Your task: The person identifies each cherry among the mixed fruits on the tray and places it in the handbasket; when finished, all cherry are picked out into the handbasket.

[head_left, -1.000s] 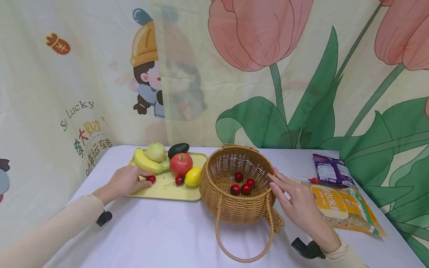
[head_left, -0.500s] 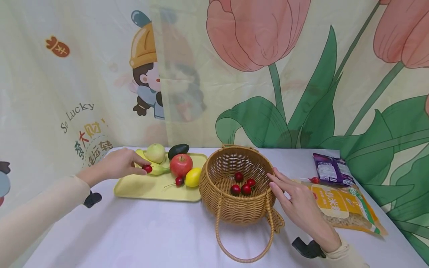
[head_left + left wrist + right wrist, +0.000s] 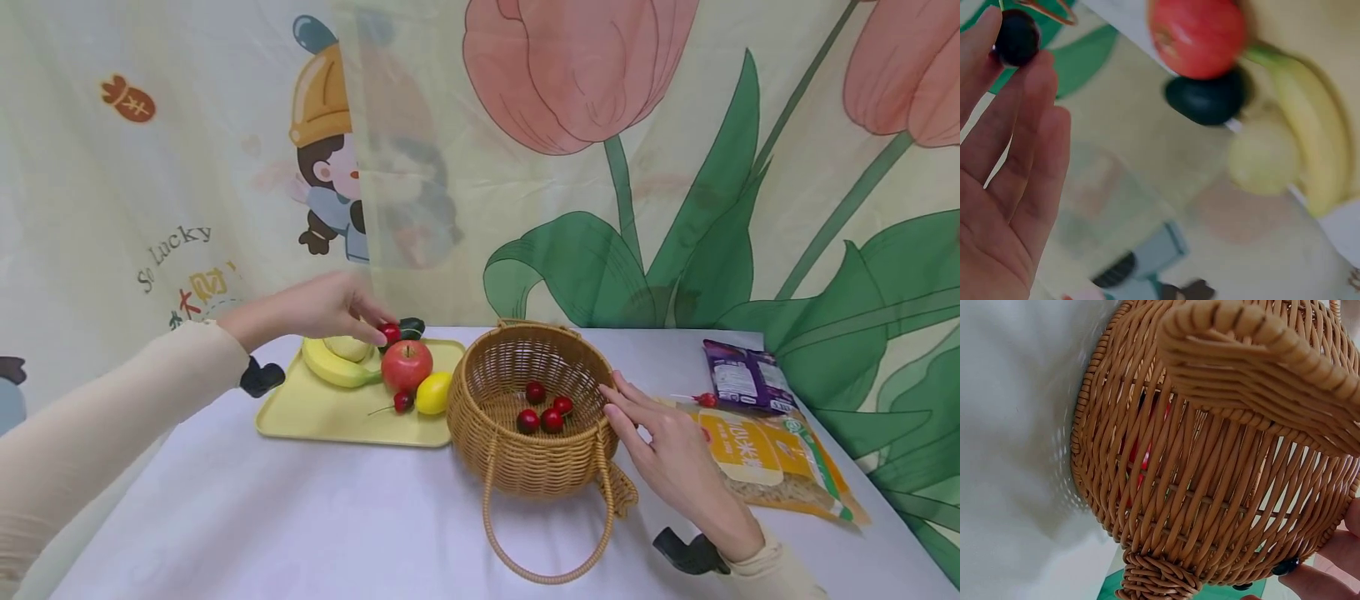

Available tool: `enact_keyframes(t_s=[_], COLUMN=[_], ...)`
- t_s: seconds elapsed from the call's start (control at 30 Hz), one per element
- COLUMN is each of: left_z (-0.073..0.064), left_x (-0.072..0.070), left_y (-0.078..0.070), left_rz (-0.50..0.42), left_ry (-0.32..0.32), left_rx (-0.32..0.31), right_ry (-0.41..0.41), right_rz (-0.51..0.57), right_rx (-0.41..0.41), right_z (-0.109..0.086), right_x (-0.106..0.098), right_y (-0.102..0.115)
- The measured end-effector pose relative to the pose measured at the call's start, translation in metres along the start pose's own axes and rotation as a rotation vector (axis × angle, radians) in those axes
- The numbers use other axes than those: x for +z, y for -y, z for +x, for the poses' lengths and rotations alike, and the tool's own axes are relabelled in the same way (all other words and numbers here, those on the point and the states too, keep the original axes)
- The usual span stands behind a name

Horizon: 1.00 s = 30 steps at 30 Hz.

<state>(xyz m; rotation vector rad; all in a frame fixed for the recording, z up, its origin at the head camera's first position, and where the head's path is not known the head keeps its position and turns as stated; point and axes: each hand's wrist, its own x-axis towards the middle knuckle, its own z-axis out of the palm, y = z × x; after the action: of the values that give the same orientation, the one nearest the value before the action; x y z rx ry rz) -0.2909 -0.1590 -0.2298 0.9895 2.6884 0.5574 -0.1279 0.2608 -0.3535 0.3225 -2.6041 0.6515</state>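
Observation:
My left hand pinches a dark red cherry between thumb and fingertips, above the back of the yellow tray. The left wrist view shows that cherry at the fingertips, its stem upward. To the right stands a round wicker basket, with several cherries inside. Fingers of my right hand rest, extended, against its right rim. Another stemmed cherry lies on the tray. In the right wrist view the basket's woven side fills most of the picture.
On the tray lie a banana, a pale green fruit, a dark avocado-like fruit, an apple and a lemon. Right of the basket are a small red item, a purple packet and an orange bag.
My left hand has lifted the cherry from the tray's left part and carried it up and rightward, over the fruit. The right hand stays at the basket rim.

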Motion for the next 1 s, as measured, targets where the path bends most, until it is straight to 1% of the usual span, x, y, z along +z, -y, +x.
enact_keyframes(t_s=[0.07, 0.17, 0.33, 0.37, 0.47, 0.6, 0.7, 0.87, 1.0], left_z=[0.012, 0.03, 0.063, 0.07, 0.088, 0.112, 0.128, 0.148, 0.16], left_x=[-0.001, -0.002, 0.003, 0.004, 0.008, 0.018, 0.027, 0.038, 0.046], left_y=[-0.016, -0.041, -0.08, -0.088, -0.107, -0.127, -0.138, -0.15, -0.157], left_rz=[-0.009, 0.009, 0.023, 0.036, 0.114, 0.168, 0.173, 0.188, 0.221], left_ry=[0.034, 0.094, 0.246, 0.276, 0.358, 0.435, 0.459, 0.457, 0.444], left_rx=[0.021, 0.067, 0.157, 0.163, 0.166, 0.141, 0.106, 0.058, 0.055], right_ry=[-0.001, -0.007, -0.017, -0.017, -0.019, -0.023, -0.017, -0.007, -0.019], right_rz=[-0.003, -0.003, -0.003, -0.002, 0.003, 0.008, 0.006, 0.004, 0.001], right_rx=[0.002, -0.001, -0.013, -0.015, -0.019, -0.022, -0.01, 0.005, -0.003], right_z=[0.0, 0.0, -0.001, -0.001, -0.001, 0.0, -0.001, -0.001, 0.0], right_x=[-0.001, -0.002, -0.001, -0.001, 0.0, 0.001, 0.002, 0.001, 0.001], right_y=[0.0, -0.001, -0.001, -0.002, -0.002, -0.002, -0.002, -0.001, -0.002])
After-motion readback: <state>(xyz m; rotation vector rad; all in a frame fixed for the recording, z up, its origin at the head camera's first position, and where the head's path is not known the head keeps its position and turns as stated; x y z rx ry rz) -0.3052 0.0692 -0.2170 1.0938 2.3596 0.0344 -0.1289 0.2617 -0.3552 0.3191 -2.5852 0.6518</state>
